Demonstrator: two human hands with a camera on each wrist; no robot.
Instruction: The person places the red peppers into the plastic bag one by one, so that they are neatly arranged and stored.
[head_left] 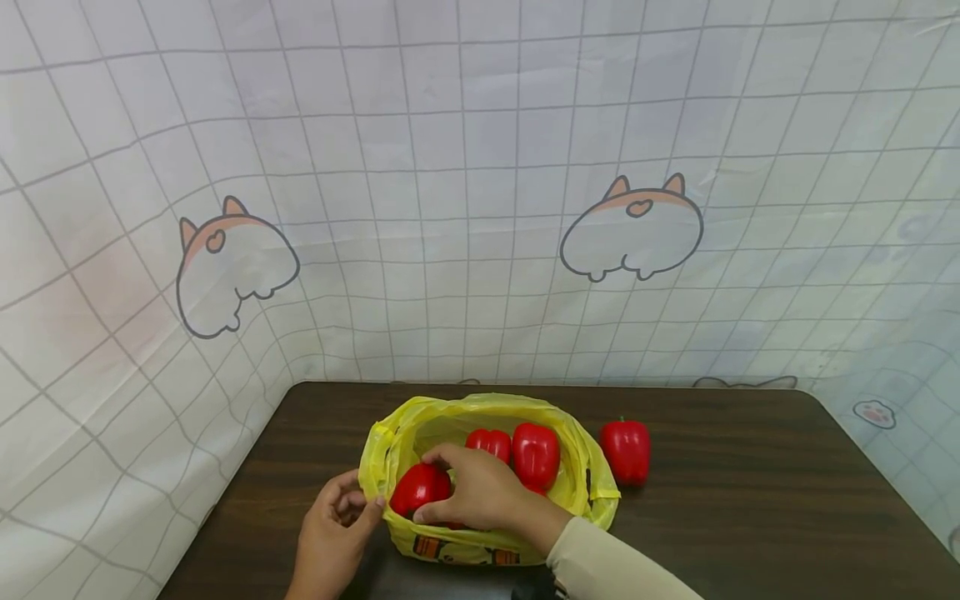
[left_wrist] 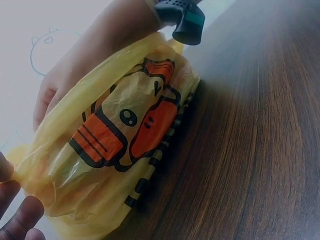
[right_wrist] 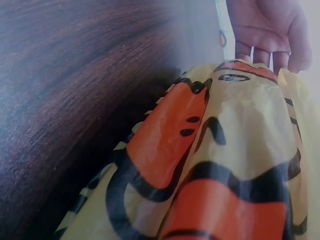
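A yellow plastic bag [head_left: 480, 546] with an orange cartoon print stands with its mouth wide on the dark table. My left hand [head_left: 333, 529] pinches the bag's rim at its left end, thumb against the plastic; the left wrist view shows its fingertips [left_wrist: 25, 217] at the bag. Reaching in over the near rim, my right hand [head_left: 483, 492] holds a red bell pepper [head_left: 414, 490] at the left inside. Behind that hand lie more red bell peppers, one [head_left: 489, 442] at the back and one [head_left: 536, 454] to its right. The bag wall hides the right fingers in the right wrist view.
Another red bell pepper [head_left: 626, 452] stands on the table just right of the bag. The brown wood-grain table [head_left: 757, 500] extends to the right. A white gridded cloth [head_left: 487, 250] with cartoon prints hangs behind and at the sides.
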